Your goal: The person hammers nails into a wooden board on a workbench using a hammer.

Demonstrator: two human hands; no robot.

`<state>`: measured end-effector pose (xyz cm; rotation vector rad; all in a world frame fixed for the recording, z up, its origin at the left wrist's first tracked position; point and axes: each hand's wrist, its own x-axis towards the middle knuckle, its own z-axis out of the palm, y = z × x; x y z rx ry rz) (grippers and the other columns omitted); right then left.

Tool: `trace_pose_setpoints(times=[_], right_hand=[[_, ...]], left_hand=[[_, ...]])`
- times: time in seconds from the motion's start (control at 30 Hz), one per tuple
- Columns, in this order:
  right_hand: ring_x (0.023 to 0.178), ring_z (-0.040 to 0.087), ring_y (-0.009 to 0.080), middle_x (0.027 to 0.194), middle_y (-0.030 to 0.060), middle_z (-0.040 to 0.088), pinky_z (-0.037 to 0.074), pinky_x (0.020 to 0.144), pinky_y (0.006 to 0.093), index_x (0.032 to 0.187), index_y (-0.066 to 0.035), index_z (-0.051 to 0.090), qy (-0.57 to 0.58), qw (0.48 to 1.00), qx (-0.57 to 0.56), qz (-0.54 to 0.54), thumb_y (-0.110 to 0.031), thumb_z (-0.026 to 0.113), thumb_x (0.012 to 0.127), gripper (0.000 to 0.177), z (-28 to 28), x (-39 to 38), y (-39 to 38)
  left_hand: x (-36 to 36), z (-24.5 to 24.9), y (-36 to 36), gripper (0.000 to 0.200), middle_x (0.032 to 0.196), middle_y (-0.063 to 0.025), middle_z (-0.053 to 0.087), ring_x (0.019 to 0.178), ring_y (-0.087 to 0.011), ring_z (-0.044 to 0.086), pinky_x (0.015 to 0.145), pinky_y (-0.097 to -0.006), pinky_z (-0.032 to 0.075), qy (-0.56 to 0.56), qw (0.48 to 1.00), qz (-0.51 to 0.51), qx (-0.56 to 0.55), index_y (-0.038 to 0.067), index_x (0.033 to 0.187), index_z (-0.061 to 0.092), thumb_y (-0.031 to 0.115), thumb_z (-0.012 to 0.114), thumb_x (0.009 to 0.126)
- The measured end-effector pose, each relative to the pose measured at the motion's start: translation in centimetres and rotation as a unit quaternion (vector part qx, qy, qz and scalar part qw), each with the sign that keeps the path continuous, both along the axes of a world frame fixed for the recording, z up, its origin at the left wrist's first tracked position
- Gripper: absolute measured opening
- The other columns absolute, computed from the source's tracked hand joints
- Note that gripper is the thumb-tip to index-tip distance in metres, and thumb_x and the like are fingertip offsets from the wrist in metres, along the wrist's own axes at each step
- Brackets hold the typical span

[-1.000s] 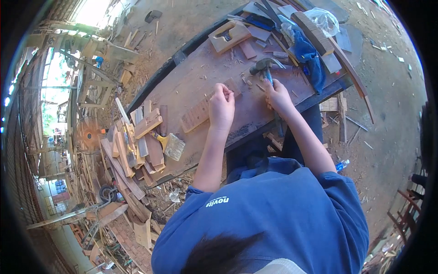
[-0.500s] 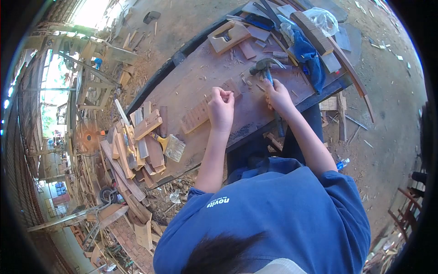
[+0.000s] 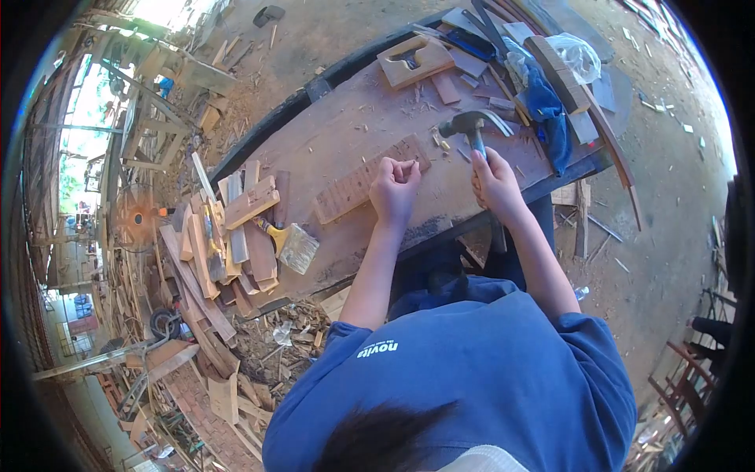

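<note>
My left hand is closed in a pinch above the right part of a flat wooden block with rows of dark marks. Whatever its fingertips hold is too small to make out. My right hand grips the handle of a claw hammer. The hammer's head is raised over the workbench, right of the block, and its handle end shows below my hand. Small wood chips lie on the bench around the block.
Left on the bench are stacked wood offcuts and a wide brush. At the far end sit a wooden piece with a cut-out, a blue cloth, a plastic bag and a long beam. Scraps litter the floor.
The hammer has come up and its head has turned, claw to the right. My left hand stays pinched near the block's right part. The whole view has shifted slightly.
</note>
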<state>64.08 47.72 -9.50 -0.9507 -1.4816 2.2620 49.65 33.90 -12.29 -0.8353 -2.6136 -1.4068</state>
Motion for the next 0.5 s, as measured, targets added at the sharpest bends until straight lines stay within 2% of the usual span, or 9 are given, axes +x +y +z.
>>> trace_pose_setpoints(times=[0.07,0.1,0.17,0.2,0.27,0.3,0.37,0.5], right_hand=[[0.048,0.037,0.0063,0.061,-0.0035,0.040,0.033,0.044,0.0239,0.094,-0.008,0.049,0.015,0.990,0.135,0.037,-0.034,0.051,0.102,0.027,0.4,0.3,-0.4],[0.048,0.037,0.0063,0.061,-0.0035,0.040,0.033,0.044,0.0239,0.094,-0.008,0.049,0.013,0.990,0.137,0.039,-0.034,0.051,0.102,0.027,1.5,0.5,-0.7],[0.059,0.057,0.0236,0.064,0.0135,0.056,0.044,0.057,0.0375,0.103,-0.001,0.055,-0.065,0.931,0.344,0.101,-0.032,0.054,0.100,0.031,4.1,0.6,-1.3],[0.059,0.057,0.0236,0.064,0.0135,0.056,0.044,0.057,0.0375,0.103,-0.001,0.055,-0.066,0.930,0.346,0.104,-0.032,0.054,0.100,0.031,4.6,0.4,-1.7],[0.069,0.062,0.0396,0.074,0.0238,0.060,0.046,0.063,0.0442,0.106,0.000,0.054,-0.095,0.917,0.363,0.139,-0.030,0.055,0.099,0.031,5.2,-0.2,-2.3],[0.074,0.061,0.0466,0.075,0.0261,0.062,0.047,0.064,0.0460,0.103,0.000,0.054,-0.081,0.911,0.380,0.141,-0.031,0.055,0.098,0.031,5.1,-0.4,-2.5],[0.073,0.061,0.0472,0.073,0.0265,0.061,0.047,0.063,0.0467,0.102,0.001,0.054,-0.096,0.902,0.386,0.165,-0.031,0.055,0.098,0.031,5.2,-0.9,-2.5],[0.068,0.058,0.0477,0.069,0.0266,0.059,0.045,0.060,0.0474,0.099,0.000,0.052,-0.105,0.883,0.418,0.186,-0.029,0.055,0.098,0.030,5.4,-1.3,-2.6]], left_hand=[[-0.1,0.3,0.1,0.036,0.068,-0.0027,0.068,0.052,-0.0202,0.060,0.050,-0.0355,0.045,-0.009,0.999,-0.020,0.032,0.010,0.073,0.043,0.017,0.078,0.080],[-0.2,0.2,0.1,0.036,0.068,-0.0027,0.068,0.052,-0.0202,0.060,0.050,-0.0355,0.045,-0.011,0.999,-0.017,0.035,0.010,0.073,0.043,0.017,0.078,0.080],[-0.3,0.1,-0.1,0.038,0.069,-0.0024,0.069,0.052,-0.0200,0.061,0.050,-0.0349,0.046,0.002,1.000,-0.017,0.001,0.010,0.072,0.041,0.017,0.078,0.080],[-0.3,0.0,-0.1,0.038,0.069,-0.0024,0.069,0.052,-0.0200,0.061,0.050,-0.0349,0.046,0.000,1.000,-0.015,0.003,0.010,0.072,0.041,0.017,0.078,0.080],[-0.2,-0.2,-0.1,0.035,0.061,-0.0010,0.062,0.048,-0.0121,0.051,0.048,-0.0312,0.042,0.032,0.999,-0.016,0.031,0.009,0.074,0.046,0.014,0.080,0.078],[-0.2,-0.4,-0.2,0.035,0.061,-0.0010,0.062,0.048,-0.0121,0.051,0.048,-0.0312,0.042,0.029,0.999,-0.014,0.034,0.009,0.074,0.046,0.014,0.080,0.078],[-0.4,-0.8,-0.3,0.036,0.066,-0.0020,0.065,0.055,-0.0247,0.063,0.052,-0.0380,0.048,0.040,0.999,-0.015,-0.005,0.010,0.074,0.043,0.017,0.078,0.079],[-0.5,-1.0,-0.3,0.035,0.063,-0.0025,0.062,0.056,-0.0278,0.063,0.053,-0.0405,0.048,0.036,0.998,-0.017,0.047,0.010,0.075,0.044,0.018,0.079,0.077]])
